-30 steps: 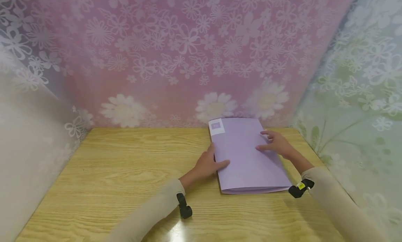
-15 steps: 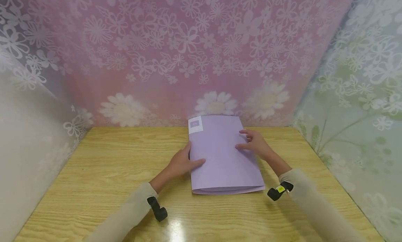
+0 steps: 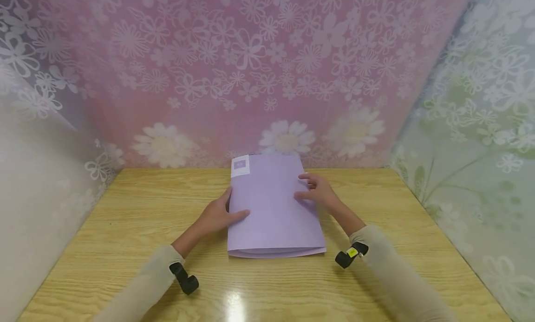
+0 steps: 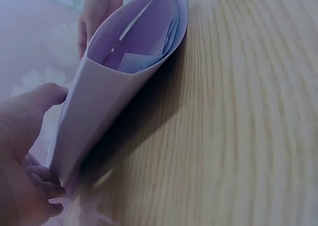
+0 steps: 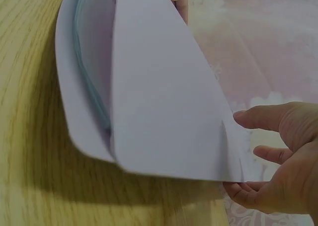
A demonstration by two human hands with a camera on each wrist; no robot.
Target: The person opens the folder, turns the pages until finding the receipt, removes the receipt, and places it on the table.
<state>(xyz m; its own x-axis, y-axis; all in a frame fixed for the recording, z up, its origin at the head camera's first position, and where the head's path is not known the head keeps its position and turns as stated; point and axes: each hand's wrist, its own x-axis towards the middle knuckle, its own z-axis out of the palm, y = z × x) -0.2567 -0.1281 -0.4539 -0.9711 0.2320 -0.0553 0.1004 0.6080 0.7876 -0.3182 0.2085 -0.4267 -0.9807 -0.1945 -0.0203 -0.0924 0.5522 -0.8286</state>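
A light purple file folder (image 3: 271,206) with a white label (image 3: 240,164) at its upper left corner is held over the middle of the table. My left hand (image 3: 215,215) grips its left edge, thumb on the cover and fingers underneath. On the opposite edge my right hand (image 3: 319,192) holds it, thumb over the cover and other fingers around the side. The near end gapes; bluish inner sheets (image 4: 141,62) show inside in the left wrist view. From the right wrist view, the folder's cover (image 5: 164,97) bows up and a shadow falls below.
The wood-grain table (image 3: 138,220) spreads around the folder. A pink flowered backdrop (image 3: 234,80) rises behind it, with flowered sheets on both sides. Black wrist-worn cameras (image 3: 184,278) sit on both sleeves.
Both hands have carried the folder leftward, from the right side of the table to the middle. The grip on both edges looks the same.
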